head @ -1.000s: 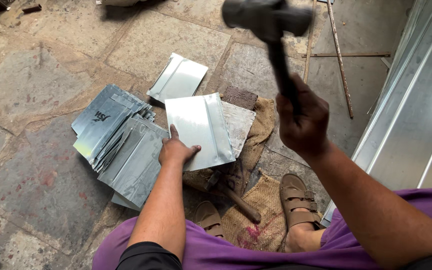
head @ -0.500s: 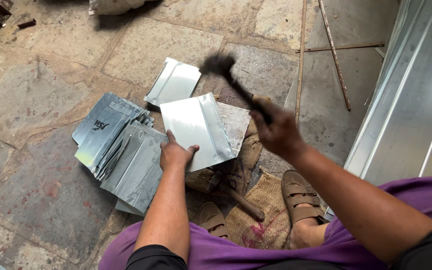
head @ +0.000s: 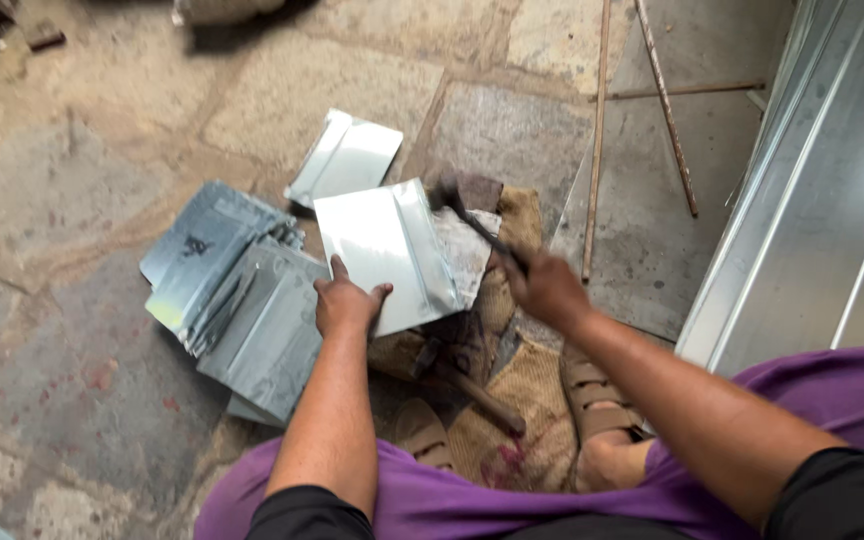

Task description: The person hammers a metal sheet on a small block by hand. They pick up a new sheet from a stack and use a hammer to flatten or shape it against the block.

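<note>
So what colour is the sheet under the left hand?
Shiny silver-grey, bare metal; the sheet under the left hand shows best in the head view.

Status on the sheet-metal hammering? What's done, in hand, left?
Done, apparently: a pile of grey folded metal sheets lies left of the work, one more folded sheet beyond it. In hand: the left hand presses a shiny flat metal sheet down while the right hand brings a dark hammer onto its right edge, motion-blurred. Left: finishing that edge; no unworked stock is identifiable.
</note>
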